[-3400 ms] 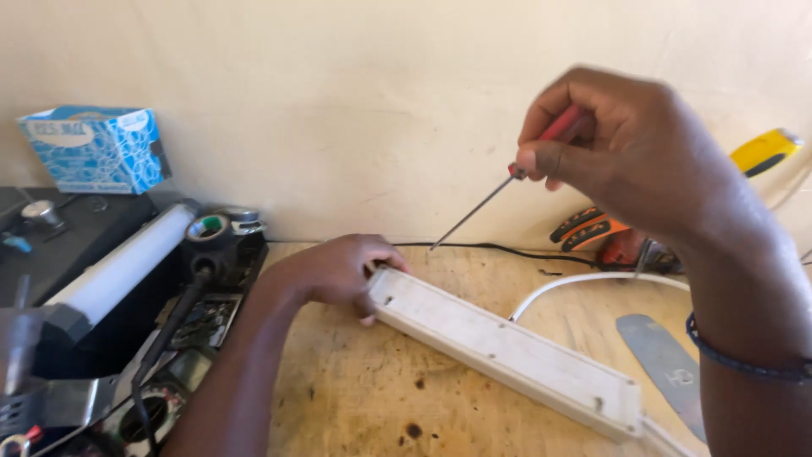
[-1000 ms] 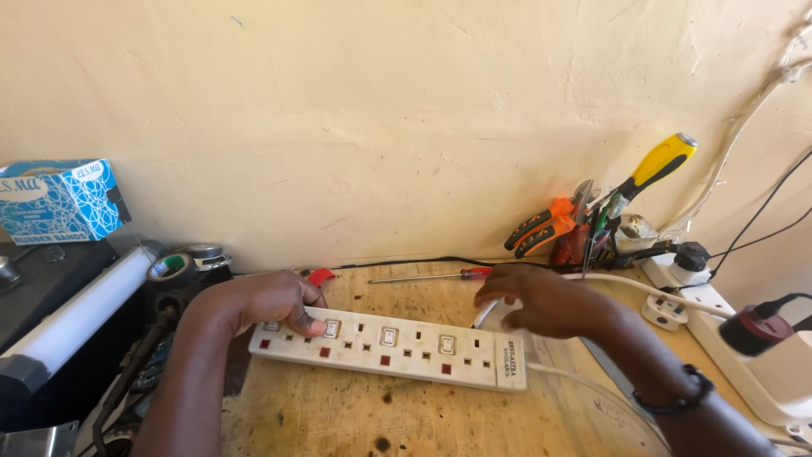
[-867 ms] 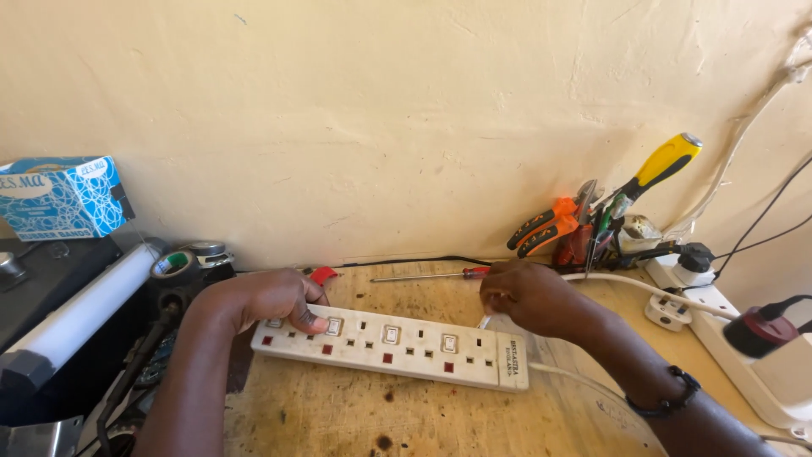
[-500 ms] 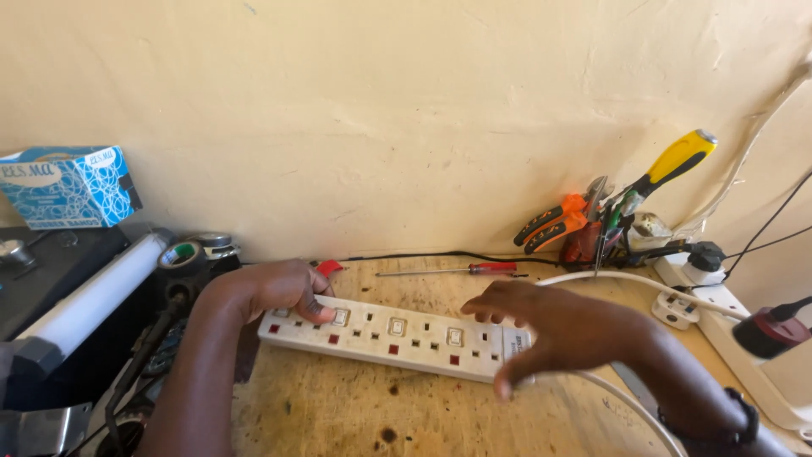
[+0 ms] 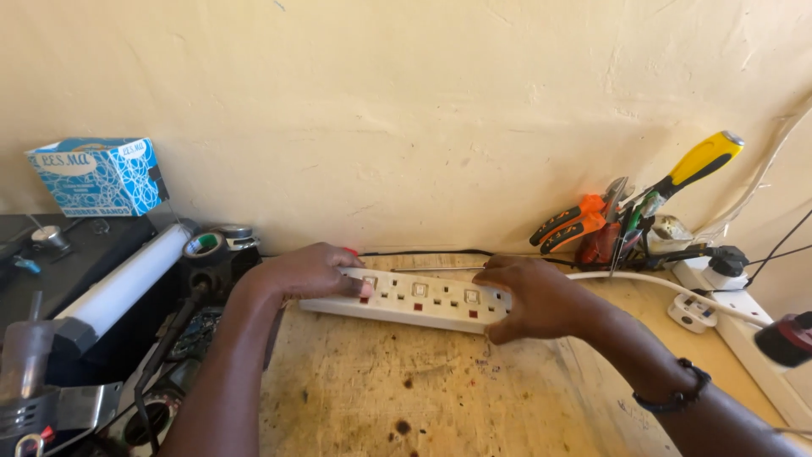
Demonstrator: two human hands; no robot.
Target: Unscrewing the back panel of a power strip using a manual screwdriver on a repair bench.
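Observation:
A long white power strip with several sockets and red switches lies face up on the wooden bench. My left hand grips its left end, fingers over the top. My right hand wraps around its right end, where a white cable leaves it. A thin screwdriver lies on the bench just behind the strip, its handle hidden by my right hand.
Orange-handled pliers and a yellow-handled screwdriver lean on the wall at right, beside a white socket block. At left are a blue tissue box, a white tube, a tape roll and dark equipment.
The strip was turned face up. My right hand put the screwdriver down behind it and now holds the strip's right end. The left hand stays on the left end.

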